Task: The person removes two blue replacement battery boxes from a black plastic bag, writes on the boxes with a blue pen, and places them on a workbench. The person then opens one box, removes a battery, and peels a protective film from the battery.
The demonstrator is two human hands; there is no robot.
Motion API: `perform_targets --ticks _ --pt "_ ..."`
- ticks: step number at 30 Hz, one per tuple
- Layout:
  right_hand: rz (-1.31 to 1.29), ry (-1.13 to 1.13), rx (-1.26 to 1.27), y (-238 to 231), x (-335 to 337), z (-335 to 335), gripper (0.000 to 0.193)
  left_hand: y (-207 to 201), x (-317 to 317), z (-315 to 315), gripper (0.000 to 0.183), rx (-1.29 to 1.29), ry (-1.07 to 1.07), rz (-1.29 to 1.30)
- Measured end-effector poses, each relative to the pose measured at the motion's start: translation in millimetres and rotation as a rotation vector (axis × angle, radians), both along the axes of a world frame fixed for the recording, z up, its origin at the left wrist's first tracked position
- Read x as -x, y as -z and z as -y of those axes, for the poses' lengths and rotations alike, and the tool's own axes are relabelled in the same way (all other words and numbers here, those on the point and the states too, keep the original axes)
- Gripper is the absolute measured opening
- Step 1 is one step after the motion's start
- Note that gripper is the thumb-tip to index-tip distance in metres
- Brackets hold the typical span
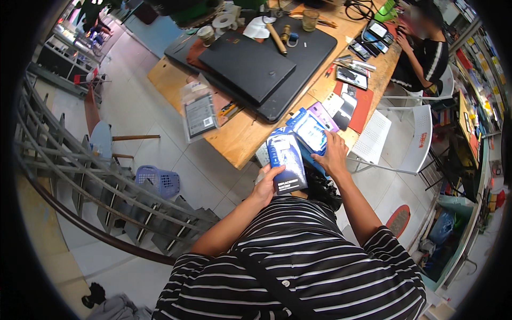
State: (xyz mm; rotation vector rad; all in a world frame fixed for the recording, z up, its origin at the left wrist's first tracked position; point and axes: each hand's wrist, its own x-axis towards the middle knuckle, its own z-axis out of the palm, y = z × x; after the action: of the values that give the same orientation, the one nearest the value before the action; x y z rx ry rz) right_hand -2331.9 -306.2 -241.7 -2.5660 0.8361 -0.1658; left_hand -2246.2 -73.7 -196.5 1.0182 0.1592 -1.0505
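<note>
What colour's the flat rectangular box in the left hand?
Head view: the box is mostly blue with white.

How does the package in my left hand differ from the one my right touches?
The left package has a dark lower end; the right package has a blue border around a pale panel. The left package is nearer your shirt than the right package. Both show blue.

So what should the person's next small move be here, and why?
Probably draw the blue-edged package slightly nearer with the right hand: that hand touches its near corner, while the left hand is occupied holding the blue-and-white box closer to the body.
</note>
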Motion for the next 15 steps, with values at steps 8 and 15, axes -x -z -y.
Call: perform_targets --ticks 8,15 --pt "0.196 -0.065 -0.212 -3.9 -3.7 27.2 0.090 -6.2 -13.6 17.7 0.070 0.412 0.020 -0.156" --pt "0.626 0.209 -1.353 -5.1 13.5 57.5 0.068 1.8 -17.7 30.8 0.049 0.338 0.065 -0.103"
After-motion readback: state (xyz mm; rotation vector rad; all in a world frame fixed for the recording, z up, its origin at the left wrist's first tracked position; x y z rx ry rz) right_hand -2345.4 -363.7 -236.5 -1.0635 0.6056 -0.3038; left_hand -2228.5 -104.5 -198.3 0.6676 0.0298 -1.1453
